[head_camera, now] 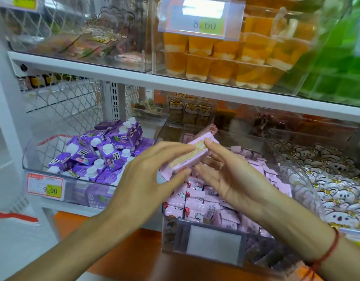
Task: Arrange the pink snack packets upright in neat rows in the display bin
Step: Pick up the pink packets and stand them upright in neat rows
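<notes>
Both hands meet over the middle of the shelf, holding a small stack of pink snack packets (192,154) between them. On the near end, the left hand (152,179) pinches the stack, its thumb underneath and its fingers stretched along the top. Opposite it, the right hand (231,175) grips the far end, thumb tip pressed on the upper packet and fingers curled beneath. The stack lies tilted, its far end higher, and hangs in the air clear of everything below.

Directly under the hands sits the clear display bin (203,242), filled with more pink packets (197,201); those nearest the front stand upright side by side, while the ones farther back lie looser, at angles. A blank label holder (213,243) is fixed on the bin's front wall, below the right wrist.

Left of the left hand, a clear bin holds purple drink cartons (98,151) with white caps, and a price tag (45,186) hangs on its front. Right of the right hand, another bin holds white packets with bear faces (335,179). A red string bracelet (329,252) circles the right wrist. Above the hands, on the upper shelf, stand orange jelly cups (225,61).
</notes>
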Available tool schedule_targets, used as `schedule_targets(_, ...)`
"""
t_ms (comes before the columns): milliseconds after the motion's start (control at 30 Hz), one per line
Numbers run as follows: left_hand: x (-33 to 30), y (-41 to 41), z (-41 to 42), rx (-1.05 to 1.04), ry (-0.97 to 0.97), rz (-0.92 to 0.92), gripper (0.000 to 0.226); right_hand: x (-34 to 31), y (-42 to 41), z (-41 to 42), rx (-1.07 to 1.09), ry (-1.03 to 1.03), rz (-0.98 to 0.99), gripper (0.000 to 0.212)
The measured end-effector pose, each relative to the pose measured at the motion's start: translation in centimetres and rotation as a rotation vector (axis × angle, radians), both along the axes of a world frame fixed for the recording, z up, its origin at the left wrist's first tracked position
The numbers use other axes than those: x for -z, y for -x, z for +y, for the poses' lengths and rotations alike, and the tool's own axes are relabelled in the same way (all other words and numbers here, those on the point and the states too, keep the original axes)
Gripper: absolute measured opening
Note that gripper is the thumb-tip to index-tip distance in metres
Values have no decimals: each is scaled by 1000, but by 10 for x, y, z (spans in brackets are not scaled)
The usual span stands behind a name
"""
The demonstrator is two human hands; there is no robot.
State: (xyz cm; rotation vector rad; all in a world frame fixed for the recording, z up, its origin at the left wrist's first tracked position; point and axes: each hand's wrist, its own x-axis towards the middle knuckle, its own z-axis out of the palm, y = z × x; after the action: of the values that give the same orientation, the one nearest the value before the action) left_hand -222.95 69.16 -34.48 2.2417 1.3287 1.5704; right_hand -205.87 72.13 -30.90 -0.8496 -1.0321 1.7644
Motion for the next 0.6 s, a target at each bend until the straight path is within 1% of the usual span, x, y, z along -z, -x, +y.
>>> schedule_targets(33, -1, -1, -2, -15, 26, -64, 36, -1, -1, 0, 16, -39, -94, 23)
schedule_targets(67, -3, 0, -2, -31, 72, -143, 30, 0, -4, 1, 57, -117, -257, 33)
schedule_targets(100, -4, 0, -2, -46, 124, -223, 28, 1, -9, 3, 125, -240, -466, 45)
schedule_targets(133, -6, 0, 0, -49, 179, -299, 27, 1, -14, 2, 185, -413, -663, 56)
schedule_targets(167, -6, 0, 3, -44, 226, -361, 28, 2, -17, 1, 184, -617, -813, 65)
schedule_targets(200, -7, 0, 4, -38, 259, -404, 33, 3, -19, -1, 133, -806, -912, 69)
schedule_targets(233, -9, -1, 5, -31, 277, -435, 47, 5, -18, -2, 79, -951, -963, 69)
schedule_targets(267, -11, -3, 4, -27, 294, -448, 61, 8, -18, -3, 57, -1041, -981, 65)
schedule_targets(300, -13, -5, 2, -21, 309, -444, 67, 10, -18, -2, 71, -1087, -987, 59)
schedule_targets(367, -22, -10, -2, -25, 340, -405, 58, 13, -16, 0, 126, -1079, -978, 46)
schedule_targets(400, -26, -11, -3, -25, 367, -402, 54, 14, -16, 1, 125, -1027, -944, 41)
schedule_targets(467, -33, -7, 2, 5, 406, -450, 57, 15, -18, 4, 88, -835, -805, 31)
schedule_targets(500, -34, -2, 9, 20, 396, -467, 54, 16, -20, 7, 88, -712, -716, 28)
schedule_targets(533, -35, 2, 16, 20, 368, -453, 41, 16, -24, 11, 112, -590, -647, 28)
schedule_targets(567, -35, 6, 27, 5, 343, -395, 25, 16, -28, 15, 152, -473, -601, 30)
schedule_targets(600, -37, 8, 39, -14, 327, -303, 13, 16, -32, 19, 197, -368, -561, 32)
